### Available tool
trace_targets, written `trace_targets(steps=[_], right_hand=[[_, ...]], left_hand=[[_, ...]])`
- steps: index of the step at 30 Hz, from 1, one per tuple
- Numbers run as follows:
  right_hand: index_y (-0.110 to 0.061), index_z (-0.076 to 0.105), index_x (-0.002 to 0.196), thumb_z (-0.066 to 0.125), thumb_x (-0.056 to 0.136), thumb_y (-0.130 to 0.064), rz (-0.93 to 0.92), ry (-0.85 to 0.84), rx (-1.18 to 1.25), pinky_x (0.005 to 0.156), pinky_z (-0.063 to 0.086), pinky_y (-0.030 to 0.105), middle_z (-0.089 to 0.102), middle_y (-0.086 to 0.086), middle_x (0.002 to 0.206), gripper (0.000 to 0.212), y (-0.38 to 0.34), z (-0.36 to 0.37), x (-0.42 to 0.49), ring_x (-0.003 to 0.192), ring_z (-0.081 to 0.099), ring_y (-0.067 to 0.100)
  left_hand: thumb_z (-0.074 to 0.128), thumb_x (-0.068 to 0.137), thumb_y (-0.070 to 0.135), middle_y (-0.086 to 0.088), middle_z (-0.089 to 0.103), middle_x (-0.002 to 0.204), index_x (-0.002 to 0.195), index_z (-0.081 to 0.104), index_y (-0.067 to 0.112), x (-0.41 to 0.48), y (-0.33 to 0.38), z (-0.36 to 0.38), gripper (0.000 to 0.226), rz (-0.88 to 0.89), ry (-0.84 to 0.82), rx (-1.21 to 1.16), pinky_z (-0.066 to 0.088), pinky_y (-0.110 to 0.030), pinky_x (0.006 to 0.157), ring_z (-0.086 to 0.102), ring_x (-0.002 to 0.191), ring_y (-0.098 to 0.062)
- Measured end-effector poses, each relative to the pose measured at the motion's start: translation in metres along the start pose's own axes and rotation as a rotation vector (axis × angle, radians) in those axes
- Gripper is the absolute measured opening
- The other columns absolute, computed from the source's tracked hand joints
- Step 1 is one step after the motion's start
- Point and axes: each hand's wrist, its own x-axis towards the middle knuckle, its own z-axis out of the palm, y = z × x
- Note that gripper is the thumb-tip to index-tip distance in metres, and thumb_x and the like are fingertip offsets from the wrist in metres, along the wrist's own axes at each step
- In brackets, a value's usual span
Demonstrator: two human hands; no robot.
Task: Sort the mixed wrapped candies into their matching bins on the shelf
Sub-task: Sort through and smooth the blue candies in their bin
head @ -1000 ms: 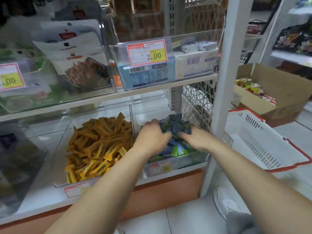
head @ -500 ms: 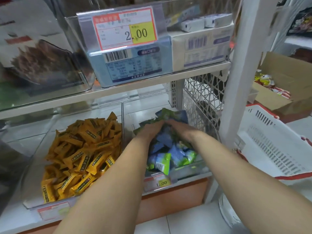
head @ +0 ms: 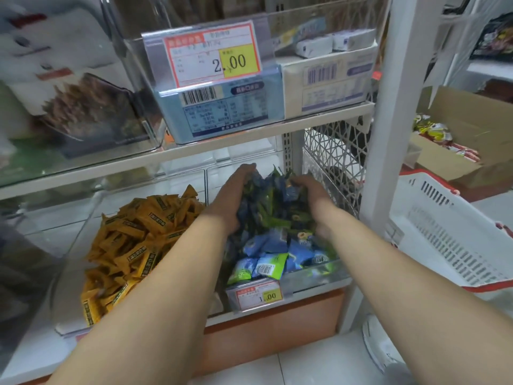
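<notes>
Two hands work inside the right one of two clear bins on the lower shelf. The left hand (head: pixel 236 195) lies with fingers nearly straight and together, pressed flat against the left flank of a heap of blue and green wrapped candies (head: pixel 273 209). The right hand (head: pixel 308 195) curls its fingers over the heap's right side. The candies are too many to count, and they rise above the right bin (head: pixel 308 282). The left bin (head: pixel 69 273) holds a pile of yellow wrapped candies (head: pixel 133 240), partly covered by the left forearm. Two price tags read clearly, 1.00 (head: pixel 259 295) and 2.00 (head: pixel 213 54); the small print on both is blurred. The upper shelf board (head: pixel 249 134) sits close above the fingertips, and a white lattice panel (head: pixel 333 145) stands just beside the right hand. One white basket (head: pixel 444 245) tilts beyond the post (head: pixel 380 162), its far end cut off.
</notes>
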Motion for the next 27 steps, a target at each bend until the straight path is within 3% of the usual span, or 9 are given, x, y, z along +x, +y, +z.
trace_targets(steps=[1, 4, 9, 11, 15, 18, 21, 24, 27], right_hand=[[-0.023, 0.07, 0.095, 0.059, 0.067, -0.056, -0.012, 0.001, 0.007, 0.101, 0.048, 0.051, 0.069, 0.011, 0.108, 0.045, -0.001, 0.0, -0.002, 0.102, 0.065, 0.034], [-0.023, 0.074, 0.08, 0.055, 0.078, -0.053, -0.054, -0.051, 0.066, 0.062, 0.053, 0.03, 0.071, 0.007, 0.081, 0.035, -0.006, -0.004, -0.009, 0.063, 0.064, 0.023], [-0.023, 0.073, 0.109, 0.058, 0.081, -0.05, -0.187, -0.104, -0.275, 0.085, 0.049, 0.03, 0.073, 0.002, 0.111, 0.042, -0.017, -0.012, -0.036, 0.098, 0.065, 0.019], [-0.025, 0.072, 0.11, 0.062, 0.091, -0.039, -0.348, -0.084, -0.61, 0.087, 0.049, 0.029, 0.072, -0.002, 0.112, 0.026, -0.019, -0.021, -0.048, 0.101, 0.064, 0.016], [-0.028, 0.07, 0.092, 0.064, 0.09, -0.04, -0.468, -0.164, -1.033, 0.072, 0.047, 0.023, 0.07, -0.015, 0.087, 0.013, -0.026, -0.04, -0.072, 0.087, 0.065, 0.01], [-0.026, 0.068, 0.08, 0.059, 0.087, -0.042, -0.375, -0.341, -1.171, 0.068, 0.054, 0.032, 0.071, -0.005, 0.072, 0.02, -0.025, -0.046, -0.084, 0.071, 0.068, 0.015], [-0.024, 0.075, 0.087, 0.054, 0.076, -0.043, -0.178, -0.564, -1.269, 0.085, 0.056, 0.04, 0.075, -0.003, 0.093, 0.03, -0.015, -0.04, -0.087, 0.086, 0.07, 0.016], [-0.012, 0.071, 0.111, 0.056, 0.082, -0.031, -0.115, -0.567, -1.263, 0.09, 0.049, 0.041, 0.069, 0.014, 0.117, 0.038, -0.002, -0.027, -0.071, 0.099, 0.065, 0.027], [-0.01, 0.063, 0.124, 0.059, 0.088, -0.025, -0.103, -0.537, -1.317, 0.087, 0.05, 0.035, 0.068, 0.013, 0.119, 0.04, 0.004, -0.018, -0.052, 0.101, 0.063, 0.028]], left_hand=[[0.065, 0.084, 0.054, -0.005, 0.073, 0.085, 0.073, 0.071, 0.023, -0.004, 0.006, -0.001, 0.033, 0.007, -0.01, 0.004, 0.056, -0.031, 0.078, 0.069, 0.076, -0.022], [0.064, 0.083, 0.06, -0.001, 0.075, 0.08, 0.091, 0.077, 0.029, -0.018, 0.019, -0.004, 0.034, 0.049, 0.049, 0.125, 0.055, -0.027, 0.066, 0.071, 0.068, -0.019], [0.052, 0.09, 0.064, 0.008, 0.062, 0.13, 0.129, 0.059, 0.04, -0.045, 0.029, 0.004, 0.047, 0.119, 0.053, 0.734, 0.044, -0.038, 0.101, 0.062, 0.105, -0.014], [0.055, 0.093, 0.055, 0.012, 0.059, 0.13, 0.122, 0.063, 0.04, -0.053, 0.026, 0.008, 0.034, 0.235, 0.091, 1.017, 0.042, -0.032, 0.098, 0.056, 0.114, -0.014], [0.066, 0.083, 0.048, 0.015, 0.065, 0.08, 0.082, 0.067, 0.031, -0.075, -0.004, 0.019, 0.017, 0.479, -0.064, 1.354, 0.044, -0.024, 0.064, 0.06, 0.079, -0.008], [0.058, 0.088, 0.053, 0.013, 0.065, 0.078, 0.085, 0.068, 0.029, -0.078, -0.023, 0.021, 0.026, 0.35, -0.225, 1.564, 0.038, -0.026, 0.057, 0.059, 0.073, -0.01], [0.053, 0.095, 0.046, 0.006, 0.067, 0.113, 0.115, 0.065, 0.031, -0.065, -0.029, 0.017, 0.028, 0.114, -0.293, 1.696, 0.038, -0.025, 0.069, 0.057, 0.095, -0.014], [0.059, 0.09, 0.047, -0.002, 0.055, 0.141, 0.143, 0.043, 0.03, -0.052, -0.035, 0.016, 0.058, -0.053, -0.321, 1.704, 0.039, -0.026, 0.083, 0.055, 0.114, -0.022], [0.072, 0.078, 0.045, -0.008, 0.056, 0.138, 0.152, 0.024, 0.027, -0.038, -0.039, 0.016, 0.089, -0.039, -0.222, 1.675, 0.041, -0.028, 0.079, 0.054, 0.104, -0.023]])
